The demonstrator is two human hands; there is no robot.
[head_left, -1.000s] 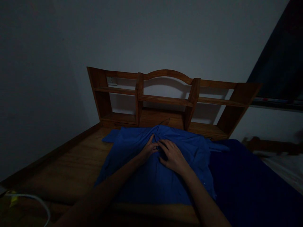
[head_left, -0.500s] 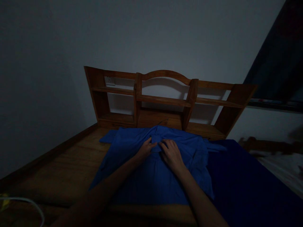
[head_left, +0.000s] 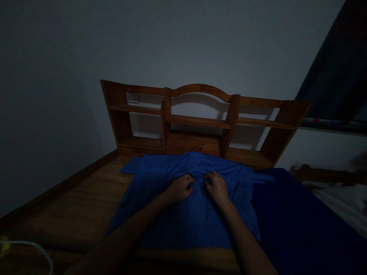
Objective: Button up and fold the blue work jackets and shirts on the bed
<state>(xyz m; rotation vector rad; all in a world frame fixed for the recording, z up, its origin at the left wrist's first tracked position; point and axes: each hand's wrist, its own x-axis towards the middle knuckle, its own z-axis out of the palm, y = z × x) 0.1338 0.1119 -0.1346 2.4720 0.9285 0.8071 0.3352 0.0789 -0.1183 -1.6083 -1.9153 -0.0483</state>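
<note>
A blue shirt (head_left: 183,225) lies spread on a wooden surface, its sleeves reaching out to both sides at the far end. On the middle of its upper part, my left hand (head_left: 182,188) has its fingers curled and pinches the cloth. A short way to the right, my right hand (head_left: 217,188) is also closed on the cloth, thumb and fingers drawn together. Folds run through the fabric between the two hands. Dim light hides the fine detail at my fingertips.
A wooden shelf unit (head_left: 197,121) with an arched top stands behind the shirt against the wall. Dark blue cloth (head_left: 292,217) covers the right side. A pale cable (head_left: 34,243) curves at the lower left. The wooden surface (head_left: 77,202) shows at left.
My hands have moved slightly nearer to me and apart, my right hand shifting right. The raised piece of cloth between them now lies lower. Both hands have curled more tightly.
</note>
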